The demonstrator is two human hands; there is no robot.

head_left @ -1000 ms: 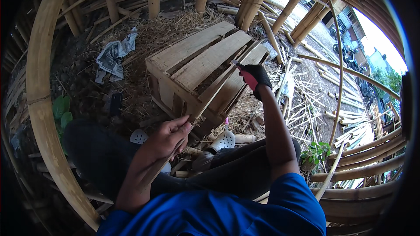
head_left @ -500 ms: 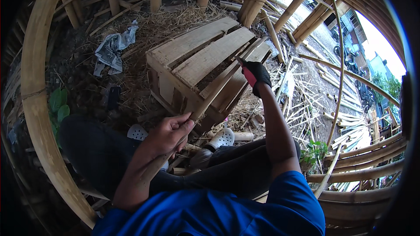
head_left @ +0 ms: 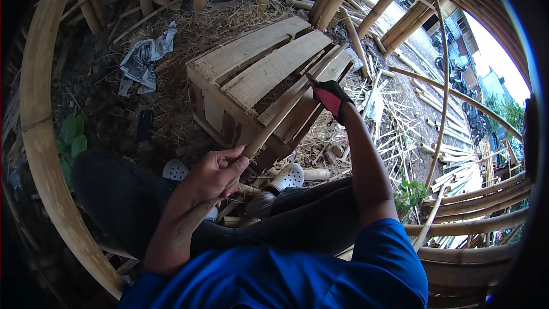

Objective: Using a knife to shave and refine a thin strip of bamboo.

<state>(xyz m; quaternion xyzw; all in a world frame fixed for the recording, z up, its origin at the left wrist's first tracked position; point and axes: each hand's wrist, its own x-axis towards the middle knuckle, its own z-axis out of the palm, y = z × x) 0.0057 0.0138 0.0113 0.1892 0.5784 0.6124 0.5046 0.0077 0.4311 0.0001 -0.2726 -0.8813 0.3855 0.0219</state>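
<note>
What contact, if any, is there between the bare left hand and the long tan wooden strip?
Touching. The head view shows the left hand closed around the strip.

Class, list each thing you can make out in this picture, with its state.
Long strip: gripped, slanting.
Small tool: gripped, exact kind unclear.
Left hand: bare, closed around the long strip.
Right hand: gloved, closed on the small tool.
Wooden crate: slatted, gaps between slats.
Newspaper: crumpled, on the ground.
White shoe: worn.
Bamboo pieces: loosely scattered.

Left grip [head_left: 216, 173] around strip [head_left: 277, 119], gloved right grip [head_left: 330, 98] holding tool [head_left: 310, 78], slatted crate [head_left: 274, 68]
</note>
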